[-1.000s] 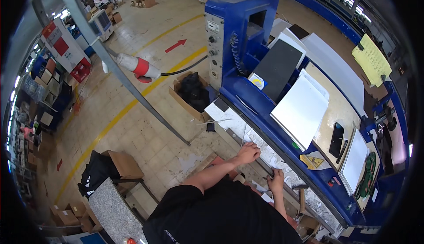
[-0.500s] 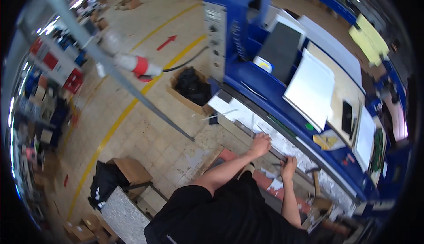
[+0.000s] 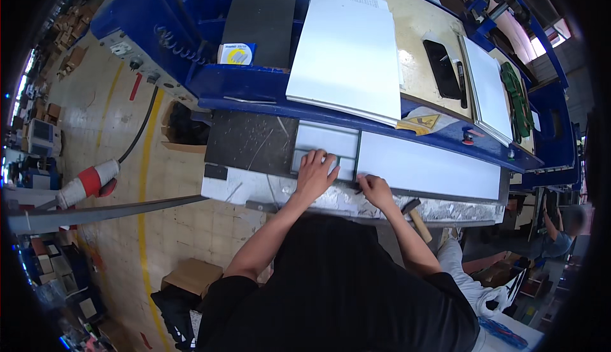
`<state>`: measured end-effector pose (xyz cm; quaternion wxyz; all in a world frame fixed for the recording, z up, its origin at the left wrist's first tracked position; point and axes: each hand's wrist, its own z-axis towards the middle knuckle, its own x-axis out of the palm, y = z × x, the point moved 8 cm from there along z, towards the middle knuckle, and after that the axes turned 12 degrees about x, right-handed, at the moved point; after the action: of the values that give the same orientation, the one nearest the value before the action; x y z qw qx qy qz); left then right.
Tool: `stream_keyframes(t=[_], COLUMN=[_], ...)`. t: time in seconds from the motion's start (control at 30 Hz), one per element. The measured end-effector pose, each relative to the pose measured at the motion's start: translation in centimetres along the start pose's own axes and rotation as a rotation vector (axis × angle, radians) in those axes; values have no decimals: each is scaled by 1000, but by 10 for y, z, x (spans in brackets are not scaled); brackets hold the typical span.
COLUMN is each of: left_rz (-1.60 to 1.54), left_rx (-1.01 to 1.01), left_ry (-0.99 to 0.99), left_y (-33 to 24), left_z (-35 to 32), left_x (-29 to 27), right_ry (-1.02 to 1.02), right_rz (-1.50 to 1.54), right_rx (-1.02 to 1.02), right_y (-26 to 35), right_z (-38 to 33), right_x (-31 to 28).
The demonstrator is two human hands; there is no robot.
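Note:
My left hand (image 3: 316, 172) lies flat, fingers spread, on a small pale grey panel (image 3: 324, 145) on the dark bench top (image 3: 248, 142). My right hand (image 3: 375, 190) is curled at the panel's near right corner, pinching a small dark tool that I cannot make out. A long white panel (image 3: 433, 170) lies just right of the small one. Both sit in front of the blue machine frame (image 3: 254, 88).
A stack of white sheets (image 3: 350, 53) and a black board (image 3: 264, 8) rest on the machine table behind. A hammer (image 3: 415, 215) lies at the bench's near edge. A cardboard box (image 3: 191, 275) and a red-white plug (image 3: 86, 183) are on the floor at left. Another person (image 3: 563, 231) stands far right.
The view has swung down and closer over the bench. My left hand now lies flat on the small panel; my right hand sits at its corner.

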<state>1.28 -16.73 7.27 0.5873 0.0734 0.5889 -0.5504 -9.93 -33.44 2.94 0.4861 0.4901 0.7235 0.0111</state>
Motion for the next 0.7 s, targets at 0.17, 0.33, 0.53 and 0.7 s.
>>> stream_keyframes(t=[0.17, 0.33, 0.53, 0.7], left_rz=[259, 302, 226, 143], left_rx=[77, 50, 5, -40], left_ry=[355, 466, 507, 512], left_y=[19, 8, 15, 15], left_z=[3, -5, -5, -10], left_x=[50, 55, 63, 65], right_ry=[222, 140, 62, 74], right_rz=[-387, -315, -322, -342], right_rx=[48, 1, -110, -91], right_y=[2, -7, -6, -9], right_z=[8, 6, 6, -10], right_x=[56, 66, 66, 70])
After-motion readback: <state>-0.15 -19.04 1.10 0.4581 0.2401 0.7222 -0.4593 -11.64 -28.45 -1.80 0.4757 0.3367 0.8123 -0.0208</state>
